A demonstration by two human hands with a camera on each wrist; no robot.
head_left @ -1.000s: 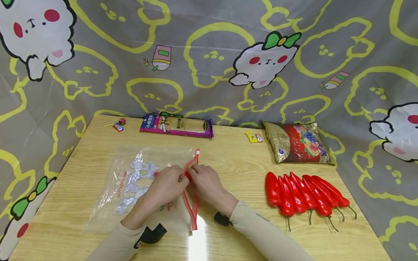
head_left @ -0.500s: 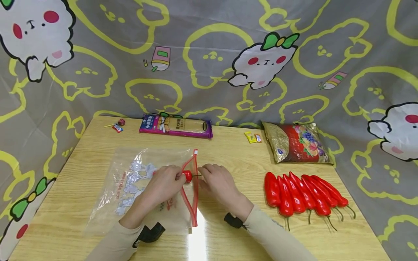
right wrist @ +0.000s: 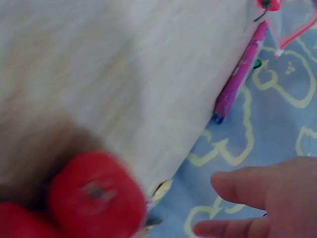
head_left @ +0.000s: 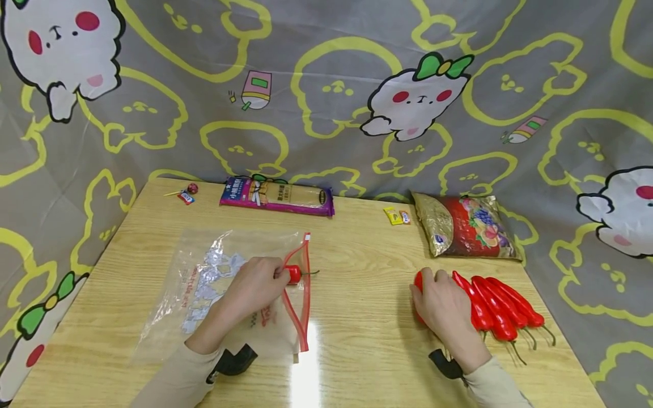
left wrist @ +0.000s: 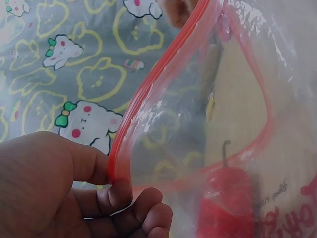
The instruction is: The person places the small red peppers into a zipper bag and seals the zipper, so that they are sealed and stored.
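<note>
My left hand [head_left: 257, 283] pinches the red zip edge [left wrist: 141, 106] of a clear zip bag [head_left: 165, 309] that lies flat, its mouth gaping to the right. A red chili pepper [left wrist: 228, 203] is in the bag, its stem poking out through the mouth in the head view. My right hand [head_left: 445, 303] hovers over the left end of a row of red chili peppers [head_left: 502, 306], hiding some of them. In the right wrist view, thumb and finger stand apart, beside the round end of a pepper [right wrist: 96, 196], with nothing between them.
A purple pasta packet [head_left: 278, 195] lies along the back edge. A gold and red bag [head_left: 469, 224] sits at back right, with small yellow and white sachets [head_left: 394, 215] beside it. A lollipop [head_left: 191, 188] and a small candy [head_left: 186, 197] are at back left.
My right hand let go of the pepper's stem at the bag mouth and moved right to the row of peppers. The left hand stayed at the bag's edge.
</note>
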